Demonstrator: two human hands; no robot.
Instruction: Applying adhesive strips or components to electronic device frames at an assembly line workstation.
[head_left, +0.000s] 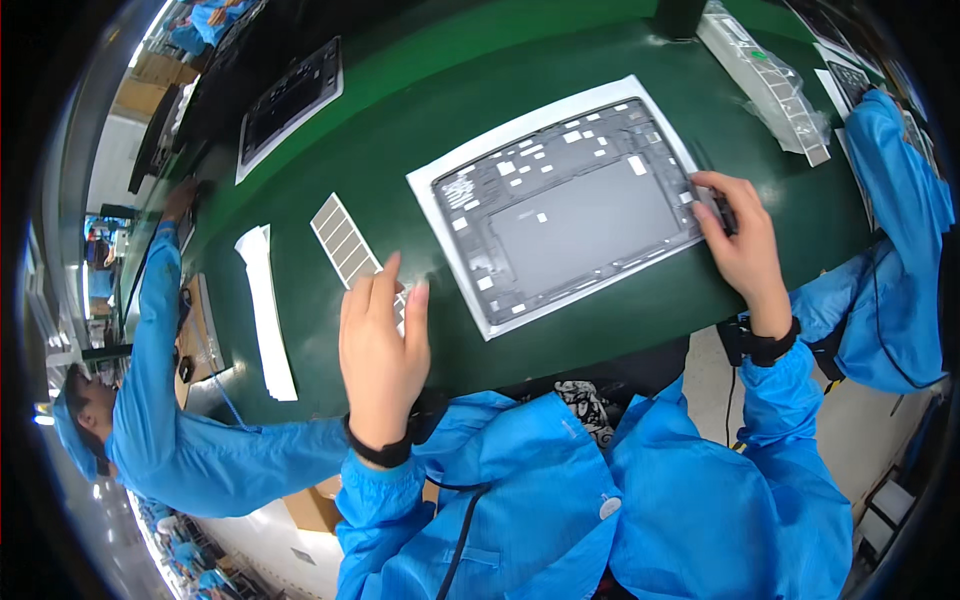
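A grey tablet housing point(590, 215) with many small white patches lies on a white sheet point(450, 247) in front of me. My right hand point(742, 235) is at its right edge, fingers curled around a dark object point(722, 212) too hidden to name. The index finger and thumb tips are close to the housing's rim. To the left of the housing, my left hand point(382, 350) hovers at a strip of grey rectangular stickers point(343, 238), covering its near end. The thumb and index finger of that hand are stretched out and apart, with part of the strip showing between them.
White paper strips point(265, 315) lie left on the green table point(480, 372). Another dark tablet part point(290, 105) rests on white at the far left. A plastic-wrapped bundle of sticker strips point(768, 85) is at far right. Co-workers in blue sleeves point(150, 330) sit on both sides.
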